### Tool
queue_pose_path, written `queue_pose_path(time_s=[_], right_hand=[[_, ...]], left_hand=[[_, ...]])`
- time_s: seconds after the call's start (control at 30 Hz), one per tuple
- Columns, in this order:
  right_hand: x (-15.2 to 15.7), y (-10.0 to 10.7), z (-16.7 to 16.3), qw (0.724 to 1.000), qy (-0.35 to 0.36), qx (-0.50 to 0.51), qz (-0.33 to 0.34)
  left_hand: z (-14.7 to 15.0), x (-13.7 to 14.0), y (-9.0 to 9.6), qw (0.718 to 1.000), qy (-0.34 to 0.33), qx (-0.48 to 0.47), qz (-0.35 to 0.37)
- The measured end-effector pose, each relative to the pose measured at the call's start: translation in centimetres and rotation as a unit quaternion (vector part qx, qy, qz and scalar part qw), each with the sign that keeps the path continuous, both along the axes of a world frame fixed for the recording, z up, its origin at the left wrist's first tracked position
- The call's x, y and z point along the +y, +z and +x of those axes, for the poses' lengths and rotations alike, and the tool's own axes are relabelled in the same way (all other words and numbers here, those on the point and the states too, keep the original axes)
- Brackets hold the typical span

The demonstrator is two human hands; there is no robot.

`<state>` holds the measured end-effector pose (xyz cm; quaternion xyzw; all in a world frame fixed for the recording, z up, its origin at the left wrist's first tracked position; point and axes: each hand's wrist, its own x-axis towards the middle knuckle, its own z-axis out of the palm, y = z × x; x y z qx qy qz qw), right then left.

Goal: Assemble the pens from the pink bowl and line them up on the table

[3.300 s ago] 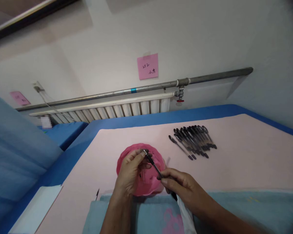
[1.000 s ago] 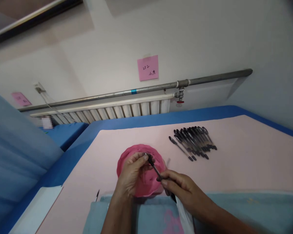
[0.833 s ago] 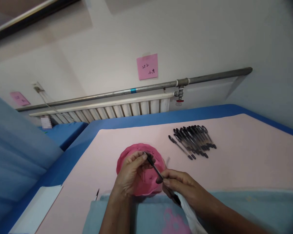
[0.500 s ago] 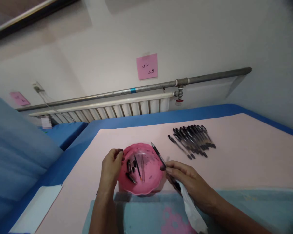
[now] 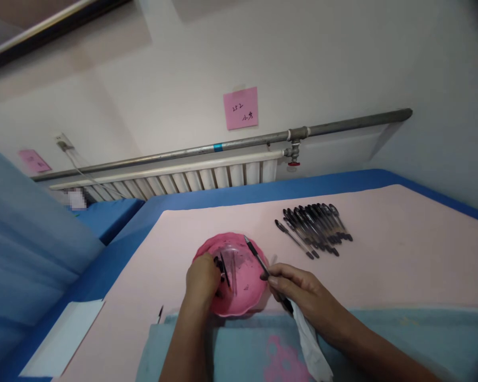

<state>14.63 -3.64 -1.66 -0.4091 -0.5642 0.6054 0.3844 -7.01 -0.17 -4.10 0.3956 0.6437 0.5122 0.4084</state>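
My right hand [image 5: 298,286] is closed on an uncapped pen [image 5: 257,257], its tip pointing up and left over the right rim of the pink bowl [image 5: 250,289]. A white tissue [image 5: 314,350] hangs from the same hand. My left hand [image 5: 203,277] reaches down into the left side of the bowl, its fingers mostly hidden behind its back and among small black pen parts [image 5: 218,262]. Also in the bowl are a thin dark refill [image 5: 225,270] and a clear tube [image 5: 233,273].
Several capped pens [image 5: 314,225] lie in a row at the right on the pink sheet [image 5: 402,254]. A single thin pen piece [image 5: 160,314] lies left of my forearm. White paper [image 5: 63,337] rests at the lower left; a blue-green cloth [image 5: 239,350] covers the near edge.
My left hand has moved right and down from the bowl's left rim into the bowl, over the black parts. My right hand with the pen has stayed nearly still.
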Motion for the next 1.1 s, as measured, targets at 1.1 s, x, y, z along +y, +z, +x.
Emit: queue_pose_path(time_s=[1.1], right_hand=[[-0.3,-0.2,-0.1,0.988,0.095,-0.111,0.058]], left_hand=[[2.1,-1.7,4.1,0.946,-0.115,-0.302,0.028]])
